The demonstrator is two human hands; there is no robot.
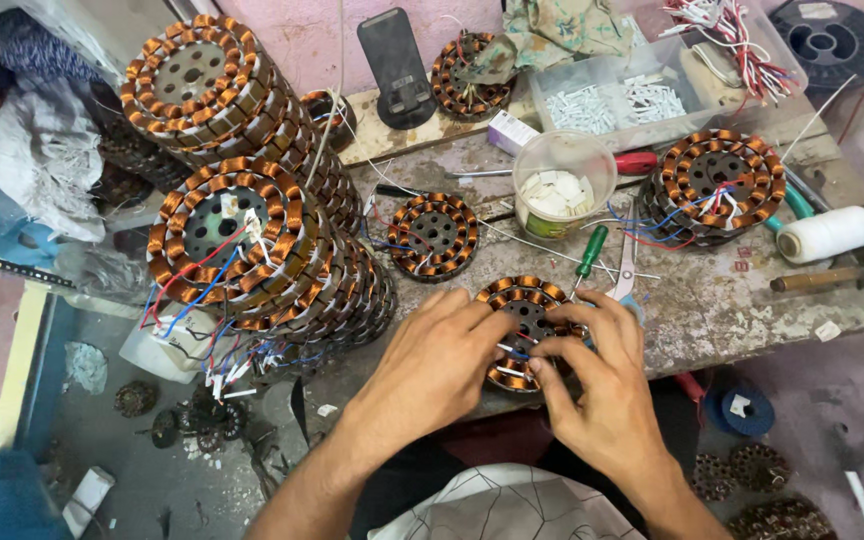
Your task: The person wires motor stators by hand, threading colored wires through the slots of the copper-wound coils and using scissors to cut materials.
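the person is working at the near edge of a worn workbench (pixel 752 310), and both hands are resting on a round copper-wound stator (pixel 524 300) that is lying flat just in front of the body. the left hand (pixel 432 365) is coming in from the left and is covering the lower left part of the stator, its fingers lying close together and curling over the rim. the right hand (pixel 597 375) is coming from the right, and its thumb and forefinger are pinching together on thin wires (pixel 514 352) at the near side of the ring, white and blue as far as i can see. so the stator is lying ahead of the fingertips, away from the body, and both hands are about equally near to it. the stator is round, so it is showing no long axis; the wires are running roughly left to right between the two hands.

the near half of the stator is hidden under the hands, and where the wires are ending i cannot tell. a green-handled screwdriver (pixel 590 252) and scissors (pixel 625 270) are lying just behind the right hand. tall stacks of stators (pixel 242 230) are standing at the left, partly hiding each other. a plastic cup (pixel 564 185) is standing further back.
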